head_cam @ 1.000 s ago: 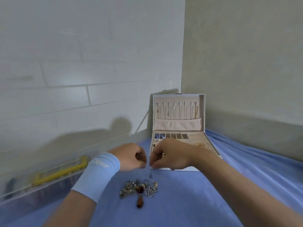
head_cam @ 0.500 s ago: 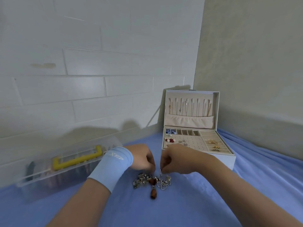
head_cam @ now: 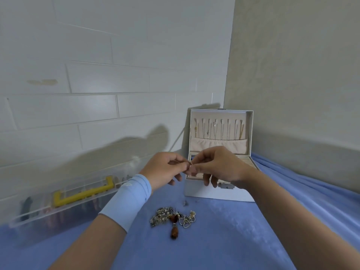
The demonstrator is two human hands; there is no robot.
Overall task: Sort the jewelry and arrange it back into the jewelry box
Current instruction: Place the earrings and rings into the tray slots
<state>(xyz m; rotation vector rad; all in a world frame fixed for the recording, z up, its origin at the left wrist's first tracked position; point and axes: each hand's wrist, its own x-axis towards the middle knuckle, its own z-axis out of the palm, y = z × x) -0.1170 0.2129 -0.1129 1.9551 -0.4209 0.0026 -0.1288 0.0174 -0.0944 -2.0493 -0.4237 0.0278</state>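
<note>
Two hands are held together just in front of the open jewelry box. One small gold-coloured piece, too small to be named with certainty, is pinched between the fingertips of the left hand and the right hand. The remaining fingers of both hands are loosely curled. A tangled heap of jewelry lies on the blue cloth near the box, with a brown pendant at its near edge.

The pinched piece is judged to be very light, hard and easily dropped, so a fingertip pinch on its solid rim is called for. The heap is judged to be limp and snag-prone. Each item should be lifted by its stoutest part, and thin chains should not be tugged. Necklaces are hung inside the lid.
</note>
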